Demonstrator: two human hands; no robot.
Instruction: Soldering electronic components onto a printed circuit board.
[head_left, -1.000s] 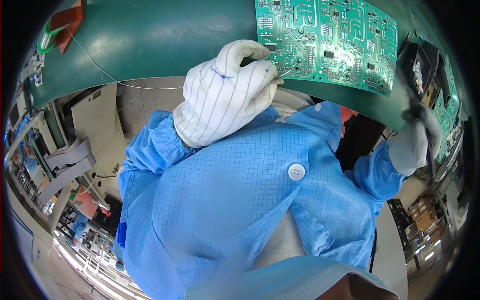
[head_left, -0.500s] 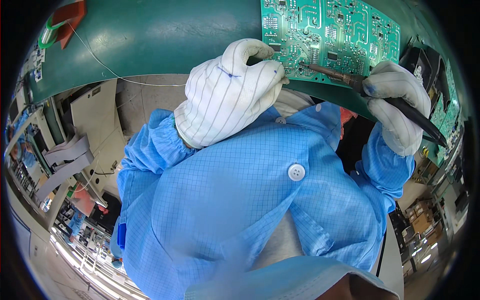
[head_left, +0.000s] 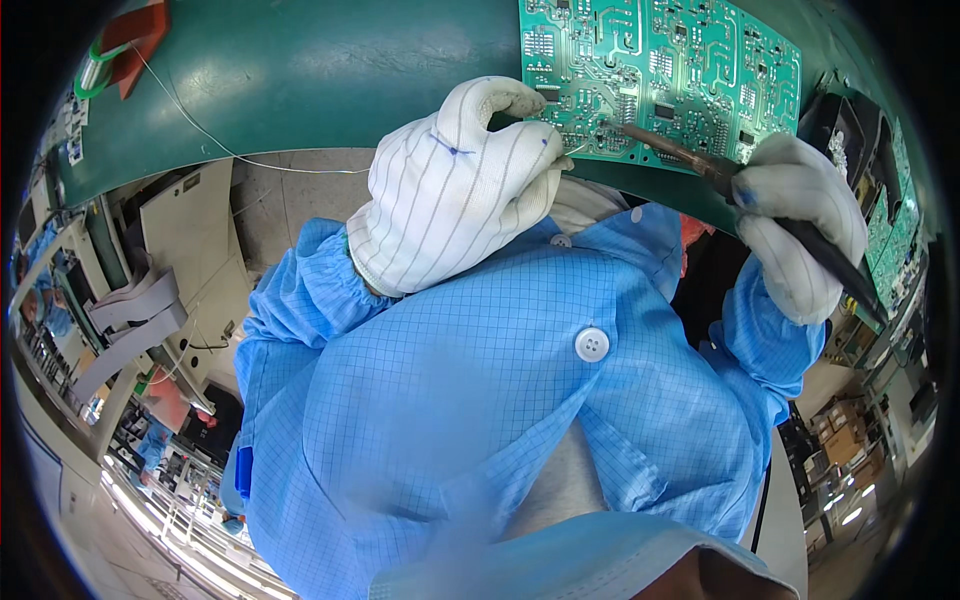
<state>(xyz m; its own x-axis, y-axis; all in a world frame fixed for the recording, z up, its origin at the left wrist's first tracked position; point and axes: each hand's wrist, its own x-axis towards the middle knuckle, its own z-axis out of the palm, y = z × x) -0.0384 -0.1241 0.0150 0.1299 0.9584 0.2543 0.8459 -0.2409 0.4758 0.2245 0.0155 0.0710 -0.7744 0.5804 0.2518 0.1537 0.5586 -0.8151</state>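
A green circuit board [head_left: 690, 75] lies on the green table mat, its face crowded with small parts and solder points. My right hand [head_left: 803, 215], in a striped white glove, grips a soldering iron [head_left: 685, 155] by its black handle. The iron's tip points left at the board's near left part; whether it touches cannot be told. At the board's near left corner, my left hand [head_left: 465, 180], also gloved, has its fingers pinched on solder wire [head_left: 215, 138]. A short end of the wire sticks out beyond the fingertips. The wire trails left, its stretch inside the glove hidden.
A solder spool [head_left: 95, 70] with green rims sits on an orange-red stand [head_left: 150, 45] at the far left of the green mat [head_left: 340, 70]. A black iron holder [head_left: 845, 130] and more circuit boards [head_left: 890, 235] are at the right. The table's near edge runs below my hands.
The soldering iron and my right hand have shifted slightly right and nearer to me. The wire end now shows past my left fingertips; that hand has barely moved.
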